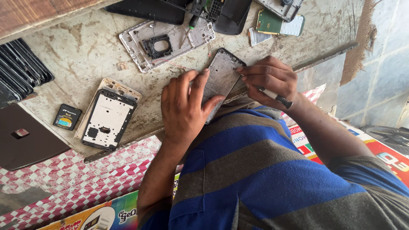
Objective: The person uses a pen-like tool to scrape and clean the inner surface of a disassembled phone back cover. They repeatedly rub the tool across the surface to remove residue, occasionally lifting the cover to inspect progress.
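Note:
My left hand (185, 106) grips a grey opened phone body (221, 76), thumb along its lower edge and fingers over its left side, holding it at the worn table's near edge. My right hand (269, 79) touches the phone's right edge with its fingertips and holds a small screwdriver with a white and black handle (275, 96) tucked in the palm. My blue and grey striped shirt fills the lower part of the head view.
On the table (85, 47) lie a silver phone frame (164, 42), a black-rimmed phone frame (108, 119), a small battery (67, 117), a green circuit board (279, 23), a green-handled screwdriver (192, 23), dark back covers and stacked black parts (21, 68). Red checked cloth (76, 179) hangs below.

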